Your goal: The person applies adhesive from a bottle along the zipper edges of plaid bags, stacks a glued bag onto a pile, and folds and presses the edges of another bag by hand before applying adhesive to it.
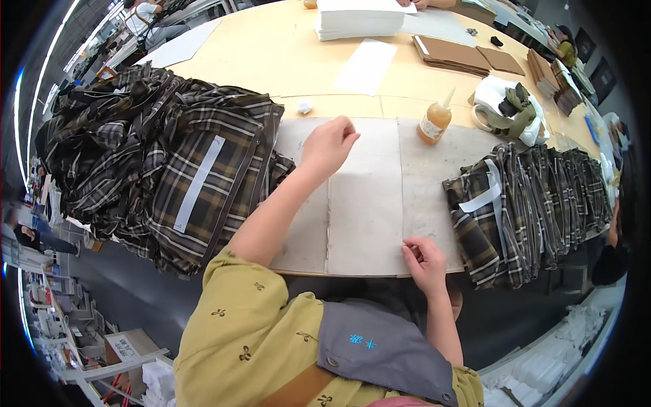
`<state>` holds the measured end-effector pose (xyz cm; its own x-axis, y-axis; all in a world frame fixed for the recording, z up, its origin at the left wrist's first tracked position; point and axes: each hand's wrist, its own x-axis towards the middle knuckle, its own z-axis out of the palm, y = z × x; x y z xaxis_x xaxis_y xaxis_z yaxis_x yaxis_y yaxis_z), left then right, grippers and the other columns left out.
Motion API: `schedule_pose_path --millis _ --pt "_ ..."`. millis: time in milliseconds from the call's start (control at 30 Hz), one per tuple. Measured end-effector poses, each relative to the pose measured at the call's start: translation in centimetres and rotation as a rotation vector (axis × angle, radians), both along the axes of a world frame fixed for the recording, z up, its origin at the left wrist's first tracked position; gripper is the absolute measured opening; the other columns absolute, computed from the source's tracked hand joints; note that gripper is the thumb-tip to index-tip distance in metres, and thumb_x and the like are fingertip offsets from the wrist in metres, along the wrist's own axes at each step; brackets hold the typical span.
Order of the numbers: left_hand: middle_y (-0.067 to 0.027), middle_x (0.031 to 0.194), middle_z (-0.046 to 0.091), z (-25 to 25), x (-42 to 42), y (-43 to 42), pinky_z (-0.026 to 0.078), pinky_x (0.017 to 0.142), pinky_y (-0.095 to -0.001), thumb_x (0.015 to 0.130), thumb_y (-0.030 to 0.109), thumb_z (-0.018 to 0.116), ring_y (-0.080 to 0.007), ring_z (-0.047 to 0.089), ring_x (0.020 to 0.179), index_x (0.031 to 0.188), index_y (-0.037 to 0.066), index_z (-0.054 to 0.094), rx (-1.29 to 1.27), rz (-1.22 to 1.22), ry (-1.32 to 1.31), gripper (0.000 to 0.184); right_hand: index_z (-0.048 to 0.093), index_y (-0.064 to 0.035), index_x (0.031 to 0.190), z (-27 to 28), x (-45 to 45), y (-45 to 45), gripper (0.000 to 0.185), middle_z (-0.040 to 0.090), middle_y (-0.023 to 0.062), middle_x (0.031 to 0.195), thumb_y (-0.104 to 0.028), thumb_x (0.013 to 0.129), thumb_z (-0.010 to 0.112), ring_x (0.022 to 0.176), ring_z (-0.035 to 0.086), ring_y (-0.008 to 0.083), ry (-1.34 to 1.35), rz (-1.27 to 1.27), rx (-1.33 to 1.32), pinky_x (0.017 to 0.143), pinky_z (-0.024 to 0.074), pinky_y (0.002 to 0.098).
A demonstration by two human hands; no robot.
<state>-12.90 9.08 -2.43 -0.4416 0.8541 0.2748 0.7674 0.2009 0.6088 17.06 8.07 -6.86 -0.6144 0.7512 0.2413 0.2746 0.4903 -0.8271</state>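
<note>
My left hand [329,146] is over the pale grey board [366,203] on the table, its fingers curled in and thumb close to them. Nothing shows between those fingers. At the board's front edge, my right hand [427,263] is loosely closed, with no object visible in it. To the left lies a large heap of dark plaid fabric pieces [102,156]; a white paper strip [200,184] rests on its top folded piece. More plaid pieces [536,203] are stacked at the right, with a curved white strip [485,193] on them. A glue bottle [435,123] with a pointed nozzle stands on the board.
A crumpled white scrap [304,106] sits behind the board. Farther back are a thick white paper stack [359,19], brown card pieces [451,55] and a white bundle with green cloth [519,108]. Another person's hands [424,3] show at the far edge.
</note>
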Motion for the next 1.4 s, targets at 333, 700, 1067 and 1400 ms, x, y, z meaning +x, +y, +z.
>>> schedule_pose_path --millis 333,700,1067,1400 --pt "-0.0212 0.090 0.060 -1.0 -0.5 0.9 0.045 0.071 -0.0461 0.088 0.013 0.045 -0.0386 0.058 0.081 0.100 0.000 0.041 0.020 -0.136 0.082 0.018 0.061 -0.0023 0.089 -0.3 0.2 -0.2 0.012 0.059 0.0039 0.074 -0.003 0.078 0.064 0.056 0.051 0.0074 -0.002 0.011 0.019 0.049 0.0394 0.0202" --pt "-0.0261 0.103 0.059 -2.1 -2.5 13.2 0.044 0.086 -0.0449 0.079 0.011 0.044 -0.0387 0.058 0.098 0.112 -0.005 0.041 -0.319 0.087 0.055 0.037 0.062 -0.0029 0.090 -0.8 0.4 -0.2 0.012 0.059 0.0054 0.076 -0.004 0.078 0.065 0.052 0.050 0.0090 -0.027 0.014 0.043 0.047 0.0399 0.0215" --pt "-0.0178 0.122 0.052 -1.5 -3.8 13.6 0.046 0.087 -0.0398 0.080 0.010 0.046 -0.0315 0.056 0.107 0.124 -0.005 0.034 -0.457 0.087 0.088 0.047 0.062 -0.0036 0.090 -1.7 0.8 0.2 0.013 0.058 0.0048 0.075 -0.004 0.077 0.065 0.051 0.048 0.0092 -0.039 0.014 0.066 0.047 0.0391 0.0220" --pt "-0.0144 0.084 0.063 -1.3 1.2 8.3 0.047 0.064 -0.0370 0.084 0.019 0.054 -0.0254 0.062 0.068 0.093 0.003 0.052 0.048 -0.125 -0.104 0.018 0.061 -0.0036 0.089 -1.8 0.9 0.4 0.013 0.057 0.0046 0.073 -0.004 0.076 0.064 0.050 0.048 0.0102 -0.033 0.030 0.046 0.046 0.0382 0.0228"
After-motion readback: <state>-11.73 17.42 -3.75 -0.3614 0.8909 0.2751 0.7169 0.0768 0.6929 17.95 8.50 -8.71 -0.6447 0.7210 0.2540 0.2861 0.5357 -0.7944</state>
